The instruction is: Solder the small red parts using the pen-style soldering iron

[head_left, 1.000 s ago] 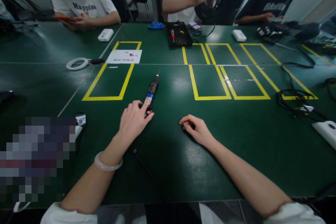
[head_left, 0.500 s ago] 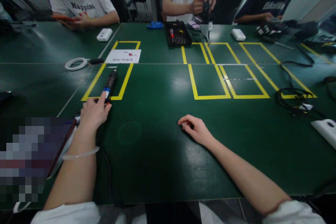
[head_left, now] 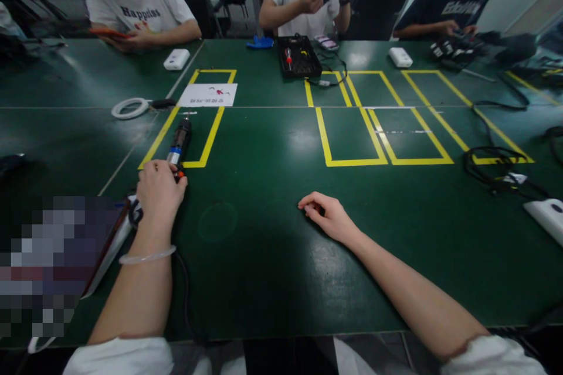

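My left grip [head_left: 160, 187] closed on a black, blue-banded cylindrical power tool [head_left: 179, 142].
I have my right grip [head_left: 328, 215] curled, fingertips together; the tool points far over the left yellow-tape rectangle [head_left: 214, 135] on the glossy green counter [head_left: 268, 275].

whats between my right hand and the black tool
The head view shows green tabletop and a strip of yellow tape between the right hand and the tool.

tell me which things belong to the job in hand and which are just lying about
Job:
- screwdriver-like tool in the left hand
- perhaps the yellow outline below it

Apparently lying about:
- white coil
- blue object
- black tray
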`<state>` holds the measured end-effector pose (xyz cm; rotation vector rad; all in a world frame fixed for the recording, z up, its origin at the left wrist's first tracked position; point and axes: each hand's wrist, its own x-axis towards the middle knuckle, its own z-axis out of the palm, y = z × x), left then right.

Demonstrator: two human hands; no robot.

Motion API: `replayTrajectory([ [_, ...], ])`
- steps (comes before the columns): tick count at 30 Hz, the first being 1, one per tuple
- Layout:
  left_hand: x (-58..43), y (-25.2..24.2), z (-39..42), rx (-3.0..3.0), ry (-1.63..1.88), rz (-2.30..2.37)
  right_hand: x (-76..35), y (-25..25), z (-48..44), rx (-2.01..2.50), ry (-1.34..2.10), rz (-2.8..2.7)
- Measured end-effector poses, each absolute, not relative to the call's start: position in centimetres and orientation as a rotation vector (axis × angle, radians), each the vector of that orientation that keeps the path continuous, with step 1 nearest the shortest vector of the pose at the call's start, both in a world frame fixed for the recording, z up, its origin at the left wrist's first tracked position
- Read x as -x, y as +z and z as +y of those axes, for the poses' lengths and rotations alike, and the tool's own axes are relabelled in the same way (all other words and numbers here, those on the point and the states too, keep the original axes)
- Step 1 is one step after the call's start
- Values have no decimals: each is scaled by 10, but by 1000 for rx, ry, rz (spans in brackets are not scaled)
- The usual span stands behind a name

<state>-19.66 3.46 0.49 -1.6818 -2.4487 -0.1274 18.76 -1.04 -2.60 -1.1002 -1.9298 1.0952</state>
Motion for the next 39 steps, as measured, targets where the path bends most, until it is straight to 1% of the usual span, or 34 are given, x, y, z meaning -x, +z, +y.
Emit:
replayTrajectory([
  [5, 199, 6, 33, 1639, -148, -2466, -188, -27, -10, 1095, 1089, -1937],
  [7, 199, 9, 32, 1636, -245, -2453, -188, -27, -10, 1094, 1084, -1942],
  [9, 196, 13, 32, 1657, -464, -2438, -187, -27, -9, 1093, 1079, -1947],
  [11, 185, 18, 33, 1788, -788, -2447, -187, -27, -10, 1095, 1072, -1951],
  [14, 151, 25, 29, 2215, -1331, -2531, -186, -27, -10, 1095, 1077, -1951],
  [16, 120, 27, 22, 2514, -1557, -2623, -187, -28, -10, 1087, 1092, -1946],
  [18, 88, 25, 13, 2813, -1576, -2714, -187, -29, -10, 1077, 1107, -1941],
  [21, 51, 17, 0, 3231, -1373, -2745, -188, -30, -10, 1045, 1151, -1935],
  [23, 36, 10, -6, 3405, -1276, -2699, -189, -31, -11, 1000, 1200, -1932],
  [28, 25, -3, -10, 3403, -1399, -2774, -186, -30, -13, 947, 1283, -1930],
  [34, 25, -9, -9, 3401, -1515, -2663, -183, -30, -15, 954, 1313, -1900],
  [39, 27, -14, -6, 3433, -1418, -2687, -183, -29, -14, 984, 1280, -1871],
])
